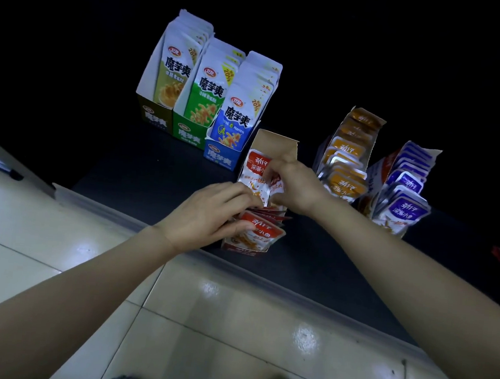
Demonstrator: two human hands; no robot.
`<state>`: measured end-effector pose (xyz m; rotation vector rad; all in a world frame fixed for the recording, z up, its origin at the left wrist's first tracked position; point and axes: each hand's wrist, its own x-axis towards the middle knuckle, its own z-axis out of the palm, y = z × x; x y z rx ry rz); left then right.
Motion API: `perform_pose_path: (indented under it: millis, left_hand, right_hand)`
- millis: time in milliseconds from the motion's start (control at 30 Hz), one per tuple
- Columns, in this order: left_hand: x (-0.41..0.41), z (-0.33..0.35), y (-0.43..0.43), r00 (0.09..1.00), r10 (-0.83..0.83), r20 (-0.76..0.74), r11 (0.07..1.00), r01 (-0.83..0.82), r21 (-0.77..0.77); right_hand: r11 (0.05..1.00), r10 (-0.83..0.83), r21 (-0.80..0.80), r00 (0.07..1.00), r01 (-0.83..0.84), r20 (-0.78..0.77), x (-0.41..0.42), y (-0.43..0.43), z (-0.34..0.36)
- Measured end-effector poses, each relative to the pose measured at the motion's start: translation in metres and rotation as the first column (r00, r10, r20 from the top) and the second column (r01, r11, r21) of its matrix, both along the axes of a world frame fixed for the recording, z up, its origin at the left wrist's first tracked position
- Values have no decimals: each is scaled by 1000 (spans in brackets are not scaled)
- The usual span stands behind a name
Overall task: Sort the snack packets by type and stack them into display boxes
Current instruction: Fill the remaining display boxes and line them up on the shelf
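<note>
Evidently the sorting is nearing its end: across the dark table (154,167), the three tall boxes (188,127) at the back and the orange box (347,155) and purple box (404,183) to the right are standing filled. The person is now filling the red box (276,145) at the table's near edge. The left hand (208,213) is gripping the front bunch (262,232) of red packets, thumb before and fingers behind, holding a gap open. The right hand (296,187) is pinching a single packet (276,183), glossy white with a red top, over that gap. Next, seemingly, it is needing to slide down upright and uncreased.
</note>
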<state>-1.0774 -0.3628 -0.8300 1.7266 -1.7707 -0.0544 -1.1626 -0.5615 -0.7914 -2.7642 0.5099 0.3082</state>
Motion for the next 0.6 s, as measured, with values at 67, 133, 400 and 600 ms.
perform_pose_path:
  millis: [67, 133, 400, 600]
  left_hand:
    - [0, 1, 0, 1000, 10, -3, 1000, -10, 8]
    - [0, 1, 0, 1000, 19, -3, 1000, -19, 13]
    - [-2, 1, 0, 1000, 0, 5, 1000, 0, 19]
    - [0, 0, -1, 1000, 26, -16, 997, -25, 73]
  right_hand:
    - [1000, -1, 26, 998, 0, 61, -2, 4, 1]
    - [997, 21, 67, 994, -29, 110, -7, 7, 6]
    - [996, 71, -74, 968, -55, 241, -36, 22, 17]
    - [996, -62, -45, 939, 82, 338, -36, 25, 21]
